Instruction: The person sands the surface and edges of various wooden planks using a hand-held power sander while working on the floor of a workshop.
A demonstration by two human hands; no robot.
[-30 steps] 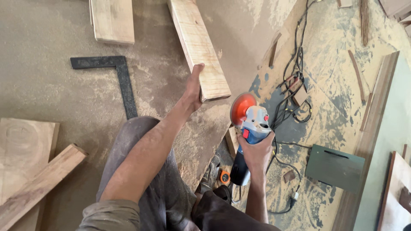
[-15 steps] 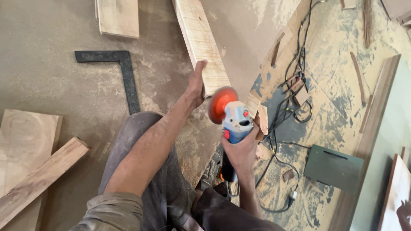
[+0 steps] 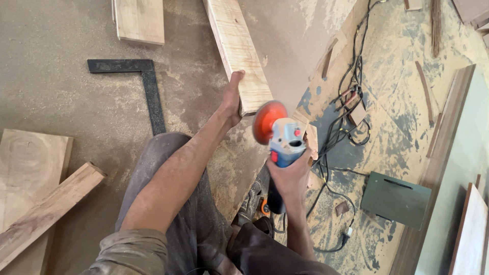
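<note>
The grinder [image 3: 281, 153] sits just right of centre in the head view, held in the air above the dusty table edge, its orange disc [image 3: 269, 121] tilted and pointing toward 11 o'clock. The right hand [image 3: 290, 178] is wrapped tight around its blue and grey body, fingers closed on the grip, with the dark rear handle running down toward 6 o'clock.

Just beside the disc, at 11 o'clock from it, lies the near end of a long pale plank [image 3: 237, 51] that stretches up toward 12 o'clock on the table [image 3: 51, 97]. The left hand [image 3: 233, 99] clasps that near end at its left edge, thumb up along the side, fingers hidden under the wood.

At 9 o'clock from the plank lies a black metal square [image 3: 147, 91], flat in the sawdust. A shorter board [image 3: 138, 20] lies at 10 o'clock, and 2 more pieces of wood [image 3: 35, 198] rest at the left edge, one across the other.

At 3 o'clock from the grinder, tangled black cables [image 3: 346, 102] run over the sawdust-covered floor, with a dark green panel [image 3: 395, 198] at 4 o'clock.
</note>
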